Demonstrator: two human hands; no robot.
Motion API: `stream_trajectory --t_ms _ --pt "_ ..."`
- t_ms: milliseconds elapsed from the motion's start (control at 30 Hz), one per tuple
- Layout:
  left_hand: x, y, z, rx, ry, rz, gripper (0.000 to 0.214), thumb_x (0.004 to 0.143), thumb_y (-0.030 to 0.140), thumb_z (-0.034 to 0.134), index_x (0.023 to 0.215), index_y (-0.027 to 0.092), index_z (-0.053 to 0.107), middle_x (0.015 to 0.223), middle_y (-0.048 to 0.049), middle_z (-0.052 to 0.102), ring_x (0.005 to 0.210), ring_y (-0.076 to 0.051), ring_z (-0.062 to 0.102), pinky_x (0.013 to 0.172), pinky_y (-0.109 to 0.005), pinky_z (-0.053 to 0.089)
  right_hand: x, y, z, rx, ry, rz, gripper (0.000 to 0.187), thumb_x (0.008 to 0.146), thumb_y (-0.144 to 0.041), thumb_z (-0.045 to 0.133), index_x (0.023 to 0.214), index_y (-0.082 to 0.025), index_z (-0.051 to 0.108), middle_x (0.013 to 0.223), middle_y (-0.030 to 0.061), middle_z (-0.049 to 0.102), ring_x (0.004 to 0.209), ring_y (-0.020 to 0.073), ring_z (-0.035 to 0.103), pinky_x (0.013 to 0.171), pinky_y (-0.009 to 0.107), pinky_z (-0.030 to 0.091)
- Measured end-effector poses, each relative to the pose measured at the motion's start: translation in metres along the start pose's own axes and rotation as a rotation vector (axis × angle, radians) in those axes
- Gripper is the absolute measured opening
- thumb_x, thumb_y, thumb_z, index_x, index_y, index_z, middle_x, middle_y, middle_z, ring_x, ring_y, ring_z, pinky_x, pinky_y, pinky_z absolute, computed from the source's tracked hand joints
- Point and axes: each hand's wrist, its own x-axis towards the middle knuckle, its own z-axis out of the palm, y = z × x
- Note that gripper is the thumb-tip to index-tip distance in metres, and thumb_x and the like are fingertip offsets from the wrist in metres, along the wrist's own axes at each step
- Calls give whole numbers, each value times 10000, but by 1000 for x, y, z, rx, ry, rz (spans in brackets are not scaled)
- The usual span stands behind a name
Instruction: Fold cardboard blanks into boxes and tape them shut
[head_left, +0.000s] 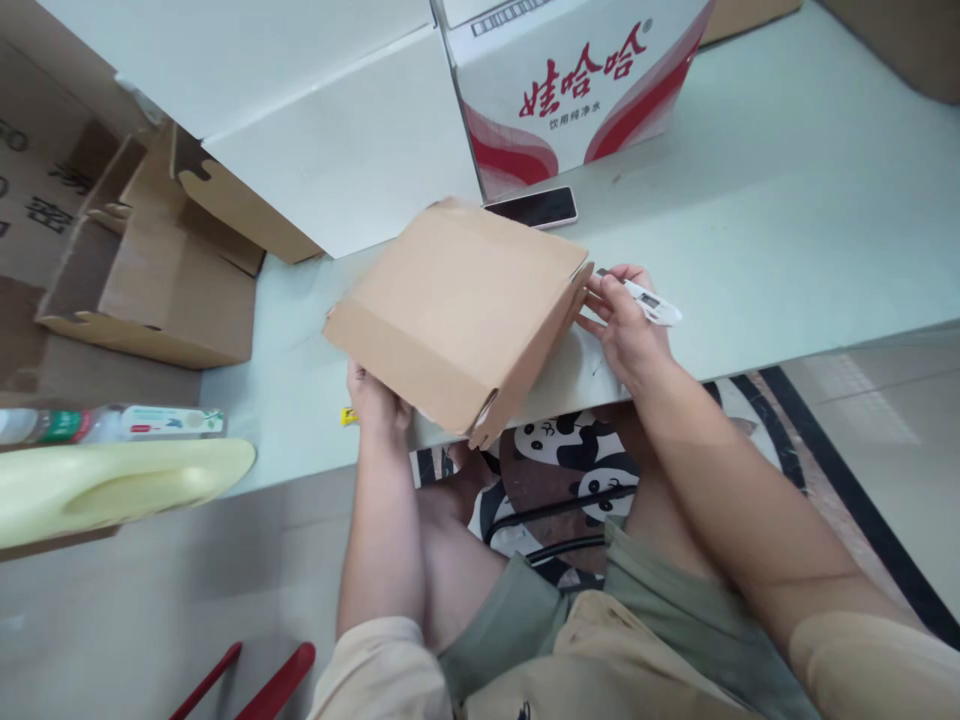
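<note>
A flat brown cardboard box (457,300) is tilted above the near edge of the table. My left hand (379,400) grips its near left edge from below, with most of the fingers hidden under the cardboard. At the box's right side, my right hand (626,325) is closed around a small white utility knife (654,304). The knife's front end points toward the box's right corner, and the fingers are close to that side; whether they touch it I cannot tell. Just behind the box lies a phone (534,207) with a dark screen.
A white carton with red print (570,110) and a plain white box (360,150) stand at the back. Open brown cardboard boxes (180,290) are at the left, near a plastic bottle (67,425) and a pale green plastic object (135,480). A small yellow item (349,415) lies beside my left hand.
</note>
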Motion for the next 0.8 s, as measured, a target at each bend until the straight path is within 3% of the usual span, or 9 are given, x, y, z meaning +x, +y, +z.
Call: stream_trajectory --t_ms 133,233,333,433,533,633,700,800 --pt "4 -9 2 -39 47 71 385 648 276 872 1002 244 724 993 -5 743 863 -125 698 854 -264 577 -2 4 1 -55 25 -45 527 720 -574 701 1029 -327 352 1123 -7 553 1021 166 604 717 296 549" --pt "7 -13 -1 76 22 130 310 635 263 851 934 234 775 1082 -41 751 1036 -167 702 998 -302 549 -1 7 0 -19 78 -128 588 674 -520 757 1031 -317 337 1127 7 535 990 164 603 712 286 539" --pt "8 -12 -8 267 -87 209 276 657 234 809 933 234 802 1219 -64 713 1225 -209 642 1158 -368 458 6 13 -8 -22 167 -146 622 624 -427 795 1021 -307 331 1070 5 526 894 153 592 704 294 529" --pt "7 -4 -16 443 -204 193 300 673 172 755 962 234 810 1327 -83 658 1332 -238 573 1248 -421 355 18 18 -22 -53 212 -145 563 624 -407 754 963 -291 320 999 -7 512 824 154 579 680 320 535" --pt "4 8 -20 359 -280 86 334 607 146 745 926 226 804 1440 -78 591 1407 -283 507 1206 -407 416 25 21 -32 -46 213 -164 503 633 -386 710 911 -278 306 954 -14 508 820 160 593 668 321 538" --pt "1 15 -17 45 -198 9 512 593 217 794 1092 319 741 1491 -18 554 1334 -259 574 990 -336 571 22 20 -30 44 233 -142 517 616 -329 708 919 -281 292 943 -28 515 833 152 607 693 310 546" --pt "-1 15 -13 -74 -114 -53 581 615 297 822 1175 356 675 1399 -13 626 1229 -228 640 914 -325 592 18 20 -24 88 223 -110 545 603 -319 723 936 -286 293 965 -29 529 836 149 613 707 312 552" --pt "-3 13 -9 -65 -74 -189 478 627 372 826 1064 240 685 1184 -76 722 1184 -273 667 963 -410 589 15 19 -17 68 178 -105 560 607 -363 741 951 -288 306 1001 -21 542 832 148 611 688 306 540"
